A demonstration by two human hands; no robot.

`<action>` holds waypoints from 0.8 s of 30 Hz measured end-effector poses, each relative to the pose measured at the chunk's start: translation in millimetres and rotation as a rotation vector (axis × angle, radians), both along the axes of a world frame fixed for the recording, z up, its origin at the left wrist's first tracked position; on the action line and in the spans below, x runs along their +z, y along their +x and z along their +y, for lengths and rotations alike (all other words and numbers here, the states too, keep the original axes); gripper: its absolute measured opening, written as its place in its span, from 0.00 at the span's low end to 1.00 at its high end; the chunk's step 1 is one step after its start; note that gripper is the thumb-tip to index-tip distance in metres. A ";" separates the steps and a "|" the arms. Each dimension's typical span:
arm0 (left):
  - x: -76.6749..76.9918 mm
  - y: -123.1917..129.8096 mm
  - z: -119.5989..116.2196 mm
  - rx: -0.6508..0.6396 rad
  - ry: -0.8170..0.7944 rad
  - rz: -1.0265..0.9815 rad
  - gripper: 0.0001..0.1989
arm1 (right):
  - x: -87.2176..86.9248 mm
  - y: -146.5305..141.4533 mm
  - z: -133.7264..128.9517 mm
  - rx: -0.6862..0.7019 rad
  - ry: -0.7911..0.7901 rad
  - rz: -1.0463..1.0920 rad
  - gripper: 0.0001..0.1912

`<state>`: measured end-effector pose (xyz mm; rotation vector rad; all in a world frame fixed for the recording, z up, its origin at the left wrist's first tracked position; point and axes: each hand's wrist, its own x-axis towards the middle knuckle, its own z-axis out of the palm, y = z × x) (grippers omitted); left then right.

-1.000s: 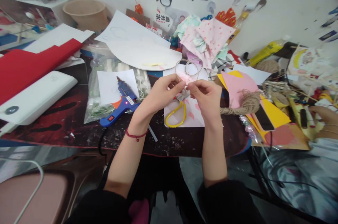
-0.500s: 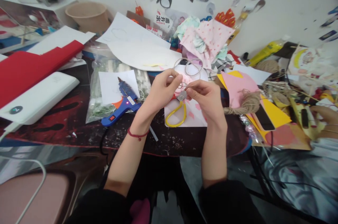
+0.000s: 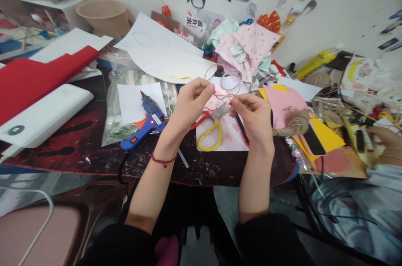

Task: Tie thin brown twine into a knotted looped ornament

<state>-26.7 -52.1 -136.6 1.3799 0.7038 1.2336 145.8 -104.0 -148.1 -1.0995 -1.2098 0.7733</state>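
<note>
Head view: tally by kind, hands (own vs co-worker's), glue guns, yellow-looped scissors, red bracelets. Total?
Own: 2 (left hand, right hand)
Co-worker's: 1 hand, right edge
Blue glue gun: 1
Yellow-looped scissors: 1
Red bracelet: 1
Total: 6
Strands of the held cord: too fine to count.
</note>
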 end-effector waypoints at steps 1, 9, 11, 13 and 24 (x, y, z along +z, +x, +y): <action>0.0 0.0 0.1 0.005 -0.004 -0.002 0.13 | 0.0 0.3 0.0 -0.030 0.000 -0.001 0.09; 0.4 0.0 1.9 0.103 0.010 -0.006 0.11 | -1.1 3.2 1.8 -0.136 0.047 0.042 0.11; -0.5 0.0 2.7 0.126 0.016 -0.013 0.10 | -1.2 2.7 2.4 -0.155 0.049 0.023 0.12; -1.6 0.1 3.1 0.130 0.030 -0.007 0.10 | -1.0 1.2 2.6 -0.147 0.036 -0.023 0.12; -4.2 1.5 2.3 0.056 0.094 0.060 0.09 | 2.5 -7.7 -1.1 -0.101 0.066 -0.159 0.11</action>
